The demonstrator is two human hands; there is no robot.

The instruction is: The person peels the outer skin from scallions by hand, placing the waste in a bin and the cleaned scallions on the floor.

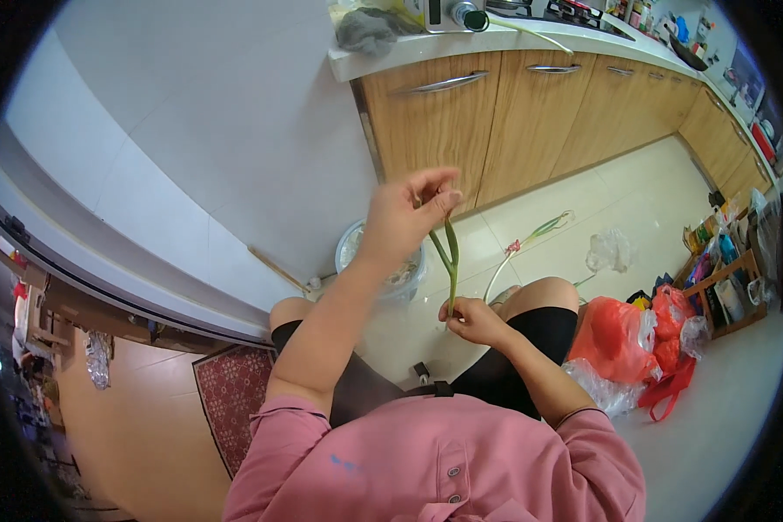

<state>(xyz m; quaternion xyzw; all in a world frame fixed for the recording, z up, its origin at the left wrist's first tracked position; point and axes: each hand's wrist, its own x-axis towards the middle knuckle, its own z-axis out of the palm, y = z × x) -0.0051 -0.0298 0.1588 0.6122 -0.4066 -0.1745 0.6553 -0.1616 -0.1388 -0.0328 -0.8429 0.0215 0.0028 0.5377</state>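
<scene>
A green onion stalk (453, 277) with forked leaves stands upright between my two hands. My right hand (476, 321) grips its lower end, close to my right knee. Above, my left hand (417, 205) is raised, slightly blurred, with thumb and fingers pinched at the leaf tips. Partly covered by my left forearm, a clear plastic bin (412, 287) with scraps in it stands by the wall. On the floor to the right lie more green onions (548, 225) with a red tie (512, 246) around them; my right knee hides part of them.
Wooden cabinets (430, 117) under a white countertop (404, 49) run across the front. Red plastic bags (610, 339) and a wooden crate (734, 293) of goods sit at my right. A crumpled clear bag (610, 250) lies on the tiles. A red patterned mat (238, 398) is at left.
</scene>
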